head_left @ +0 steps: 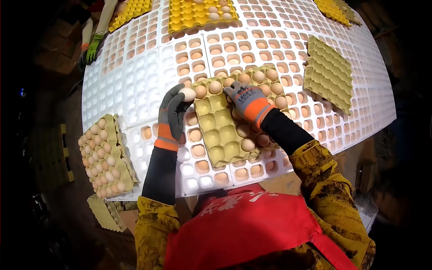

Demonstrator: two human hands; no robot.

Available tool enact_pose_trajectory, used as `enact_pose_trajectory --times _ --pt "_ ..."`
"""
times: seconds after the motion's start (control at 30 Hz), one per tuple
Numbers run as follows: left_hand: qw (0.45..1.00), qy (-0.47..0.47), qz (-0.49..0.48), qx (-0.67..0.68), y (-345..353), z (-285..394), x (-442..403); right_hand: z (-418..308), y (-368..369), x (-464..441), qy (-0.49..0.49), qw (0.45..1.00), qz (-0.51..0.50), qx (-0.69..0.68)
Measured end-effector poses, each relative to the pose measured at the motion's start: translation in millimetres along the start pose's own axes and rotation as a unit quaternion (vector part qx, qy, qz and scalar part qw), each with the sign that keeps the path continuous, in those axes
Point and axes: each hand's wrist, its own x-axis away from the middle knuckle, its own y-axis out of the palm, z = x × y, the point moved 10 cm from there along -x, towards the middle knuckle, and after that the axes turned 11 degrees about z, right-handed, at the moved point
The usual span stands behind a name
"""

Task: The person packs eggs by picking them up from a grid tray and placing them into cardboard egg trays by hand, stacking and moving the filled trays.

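My left hand (pixel 173 110), in a grey glove with an orange cuff, is closed around a pale egg (pixel 187 94) at the upper left corner of an olive pulp egg tray (pixel 216 120). Across the tray, my right hand (pixel 250 101), gloved alike, has its fingers curled down among the eggs of the upper rows. Whatever lies under those fingers is hidden. Eggs fill the tray's far row and right side, including a brown egg (pixel 215 87); bare cups show at the left and middle. The tray rests on white foam trays (pixel 204 182) with eggs in many pockets.
A pulp tray full of eggs (pixel 101 157) stands at the left edge. An upturned pulp tray (pixel 329 74) lies to the right. Yellow trays (pixel 200 20) sit at the far side. Another person's green-gloved hand (pixel 93 48) is at the far left edge.
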Motion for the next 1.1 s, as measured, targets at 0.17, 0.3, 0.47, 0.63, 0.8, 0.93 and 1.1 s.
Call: enact_pose_trajectory --times 0.17,0.3,0.47,0.63,0.8,0.93,1.1 --pt "0.993 0.081 -0.05 -0.071 13.7 7.3 3.1 68.5 -9.1 31.2 0.245 0.824 0.056 -0.507" --pt "0.997 0.0 0.002 -0.078 5.3 -4.9 13.3 79.0 -8.4 52.2 0.318 0.682 0.063 -0.656" --pt "0.96 0.105 0.069 -0.249 -22.0 -31.7 4.5 36.1 -10.2 32.1 0.097 0.954 0.004 -0.284" --pt "0.949 0.137 0.038 -0.281 -1.5 -31.7 14.9 26.3 -6.2 18.4 0.132 0.985 -0.02 -0.111" --pt "0.911 0.223 -0.009 -0.347 8.0 -22.5 24.1 32.3 -13.4 12.7 0.139 0.975 0.015 -0.173" --pt "0.826 0.328 -0.001 -0.458 28.3 19.0 16.3 69.4 -17.4 50.5 0.304 0.664 0.018 -0.683" --pt "0.696 0.3 -0.125 -0.64 61.7 -3.8 -33.9 59.3 -37.1 22.0 0.24 0.581 0.037 -0.777"
